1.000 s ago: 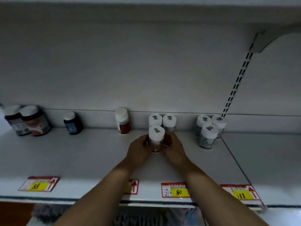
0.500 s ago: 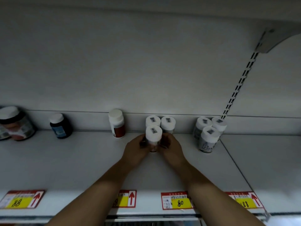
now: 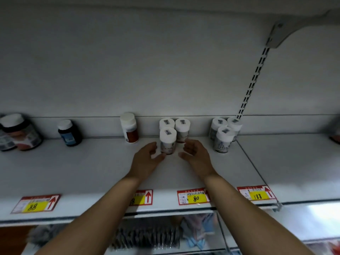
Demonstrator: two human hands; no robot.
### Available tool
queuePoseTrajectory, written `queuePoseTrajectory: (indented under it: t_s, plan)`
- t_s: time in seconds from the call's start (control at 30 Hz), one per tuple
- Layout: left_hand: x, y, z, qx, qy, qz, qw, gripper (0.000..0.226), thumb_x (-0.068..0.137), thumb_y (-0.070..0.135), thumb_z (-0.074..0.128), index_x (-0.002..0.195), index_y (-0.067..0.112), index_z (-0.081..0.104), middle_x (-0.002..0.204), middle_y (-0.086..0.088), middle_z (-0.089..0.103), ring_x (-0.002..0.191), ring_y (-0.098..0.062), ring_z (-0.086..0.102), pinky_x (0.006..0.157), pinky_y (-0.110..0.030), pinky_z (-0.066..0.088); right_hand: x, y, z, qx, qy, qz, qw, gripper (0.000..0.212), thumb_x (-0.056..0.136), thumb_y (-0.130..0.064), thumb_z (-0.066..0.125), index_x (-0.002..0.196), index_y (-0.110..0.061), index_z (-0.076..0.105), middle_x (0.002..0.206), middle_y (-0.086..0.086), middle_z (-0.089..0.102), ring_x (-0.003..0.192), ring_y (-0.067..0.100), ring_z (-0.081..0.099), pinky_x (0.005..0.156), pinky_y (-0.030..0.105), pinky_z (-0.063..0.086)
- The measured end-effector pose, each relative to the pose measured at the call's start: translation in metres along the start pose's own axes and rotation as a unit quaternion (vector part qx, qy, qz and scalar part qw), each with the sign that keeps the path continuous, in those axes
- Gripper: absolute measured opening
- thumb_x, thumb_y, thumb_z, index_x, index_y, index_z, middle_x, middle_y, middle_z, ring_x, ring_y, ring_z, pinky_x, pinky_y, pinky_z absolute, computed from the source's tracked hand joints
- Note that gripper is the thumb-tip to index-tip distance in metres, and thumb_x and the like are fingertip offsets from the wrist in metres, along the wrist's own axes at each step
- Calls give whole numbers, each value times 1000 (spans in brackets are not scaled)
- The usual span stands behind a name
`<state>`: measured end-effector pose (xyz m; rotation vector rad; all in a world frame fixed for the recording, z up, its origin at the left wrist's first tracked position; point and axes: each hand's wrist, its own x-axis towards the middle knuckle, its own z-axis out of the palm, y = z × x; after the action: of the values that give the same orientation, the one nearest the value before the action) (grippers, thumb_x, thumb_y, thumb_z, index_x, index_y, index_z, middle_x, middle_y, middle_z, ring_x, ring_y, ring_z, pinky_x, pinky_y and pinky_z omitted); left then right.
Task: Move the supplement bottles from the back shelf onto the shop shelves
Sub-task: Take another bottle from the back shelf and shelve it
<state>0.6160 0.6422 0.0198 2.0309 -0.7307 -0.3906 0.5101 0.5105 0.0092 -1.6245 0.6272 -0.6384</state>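
Both hands up on the shelf [image 3: 92, 172]. My left hand [image 3: 145, 159] is loose, fingers half curled, gripping nothing; its thumb tip is just beside the foot of the front bottle [image 3: 167, 141], contact unclear. My right hand [image 3: 196, 155] is relaxed too, on the bottle's other side, with a gap between. The front bottle stands upright, white cap, tight against two back bottles [image 3: 182, 128] by the rear wall. A cluster of three [image 3: 223, 138] stands apart to the right, a red-label bottle [image 3: 129, 127] to the left. A price tag [image 3: 193, 196] reads 80.
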Motion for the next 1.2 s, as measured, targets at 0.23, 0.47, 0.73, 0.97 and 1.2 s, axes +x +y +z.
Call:
queuePoseTrajectory:
  t_s: [0.23, 0.47, 0.73, 0.97, 1.2]
  plan:
    - [-59, 67, 37, -51, 58, 54, 996, 49, 80, 21, 68, 125, 8, 53, 122, -9, 61, 111, -21, 58, 94, -26, 43, -48, -25, -60, 50, 47, -13, 998, 38, 78, 1, 67, 114, -3, 55, 105, 7, 57, 98, 18, 55, 80, 24, 46]
    - [-140, 170, 171, -192, 0, 82, 978, 50, 80, 8, 67, 126, 1, 50, 125, -16, 58, 112, -21, 55, 104, -36, 42, -141, -22, -246, 60, 94, -60, 992, 35, 80, 8, 62, 108, -11, 53, 105, 11, 57, 91, 16, 56, 74, 12, 50]
    - [-192, 286, 332, -203, -120, 145, 961, 49, 81, 10, 67, 127, 5, 49, 124, -11, 58, 105, -13, 54, 102, -31, 42, -222, -17, -446, 33, 210, -39, 976, 31, 83, -3, 64, 112, -11, 56, 111, 11, 57, 97, 19, 56, 83, 25, 48]
    - [-184, 354, 465, -187, -178, 187, 948, 49, 80, 14, 68, 126, 10, 51, 117, -2, 59, 104, -11, 56, 97, -27, 44, -220, 18, -577, 7, 285, -19, 958, 26, 83, -12, 65, 106, -21, 57, 113, 8, 62, 106, 23, 60, 95, 38, 50]
    - [-116, 399, 582, -179, -176, 178, 952, 46, 81, 16, 67, 124, 12, 52, 120, -5, 60, 106, -14, 56, 99, -32, 45, -137, 45, -691, 8, 287, 10, 958, 25, 84, -12, 64, 107, -20, 57, 113, 6, 61, 107, 21, 59, 92, 34, 50]
